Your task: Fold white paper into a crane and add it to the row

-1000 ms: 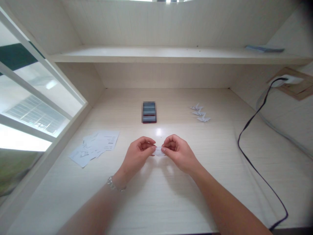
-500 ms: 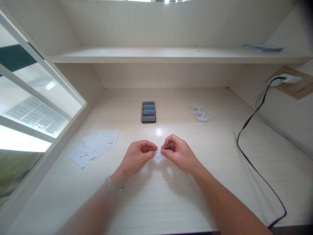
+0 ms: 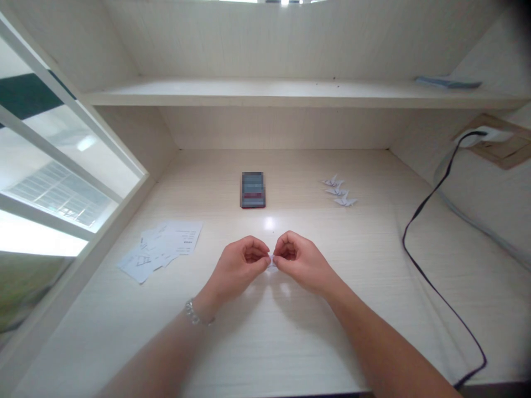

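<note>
Nearest us, a bracelet (image 3: 194,315) circled the left wrist, and both forearms reached in over the desk (image 3: 269,348). Our left hand (image 3: 238,265) and right hand (image 3: 305,262) faced each other, their fingertips almost meeting. Each was clamped, thumb against forefinger, on the paper (image 3: 272,265), a small white piece in the gap between them, low over the desk or resting on it; we could not tell which. The fingers hid most of it, so its creases could not be read.

For such fine work, we judged, the pinch needed to be light and right at the edges: one hand steadying while the other shaped, edges lined up before any pressing, then thumb and finger drawn firmly along the crease. Pulling the hands apart risked a tear, and lifting a thumb for a look would have helped.

Farther out, to the left, overlapping slips (image 3: 178,237) lay flat. Beyond the hands sat a phone (image 3: 253,189), its screen blurred, and to its right three folded shapes (image 3: 339,192) with pointed tips, close together. A black cable (image 3: 404,240) ran down the right side from the socket (image 3: 508,150).
</note>
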`<state>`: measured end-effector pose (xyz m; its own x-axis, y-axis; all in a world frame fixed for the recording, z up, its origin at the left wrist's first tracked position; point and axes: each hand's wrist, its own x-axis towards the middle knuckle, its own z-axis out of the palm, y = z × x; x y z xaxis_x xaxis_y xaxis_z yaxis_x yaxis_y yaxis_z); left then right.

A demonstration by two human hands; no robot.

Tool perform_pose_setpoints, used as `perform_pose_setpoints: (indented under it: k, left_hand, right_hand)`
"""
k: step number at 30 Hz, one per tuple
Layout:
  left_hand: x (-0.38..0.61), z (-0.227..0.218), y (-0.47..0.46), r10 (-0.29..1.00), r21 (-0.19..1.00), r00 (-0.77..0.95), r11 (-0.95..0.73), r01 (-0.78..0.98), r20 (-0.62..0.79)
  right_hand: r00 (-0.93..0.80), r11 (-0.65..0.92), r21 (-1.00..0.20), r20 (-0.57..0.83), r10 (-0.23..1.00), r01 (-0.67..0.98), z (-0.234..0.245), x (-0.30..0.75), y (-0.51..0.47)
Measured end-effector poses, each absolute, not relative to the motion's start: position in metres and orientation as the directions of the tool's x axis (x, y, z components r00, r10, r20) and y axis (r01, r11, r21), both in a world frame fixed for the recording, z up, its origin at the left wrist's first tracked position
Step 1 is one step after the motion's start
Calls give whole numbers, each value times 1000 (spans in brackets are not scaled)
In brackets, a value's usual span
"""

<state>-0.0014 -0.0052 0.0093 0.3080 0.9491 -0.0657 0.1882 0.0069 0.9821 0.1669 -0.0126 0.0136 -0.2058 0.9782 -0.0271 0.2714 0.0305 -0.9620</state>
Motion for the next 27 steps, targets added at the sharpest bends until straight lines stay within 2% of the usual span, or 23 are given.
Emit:
perform_pose_setpoints:
  k: [10,19,27]
  left_hand:
    - [-5,13,-2,941,989,319,78,123,-114]
    - [-8,12,0,934,985,336,72,158,-122]
    - [-3,10,-3,940,981,314,84,175,-136]
  right_hand:
    - [-261,-97,-983,-136,956,155,14,174,-11]
    - [-252,-75,-991,-102,962,114,13,170,-11]
    - [-162,-69,-996,-76,984,48,8,170,-8]
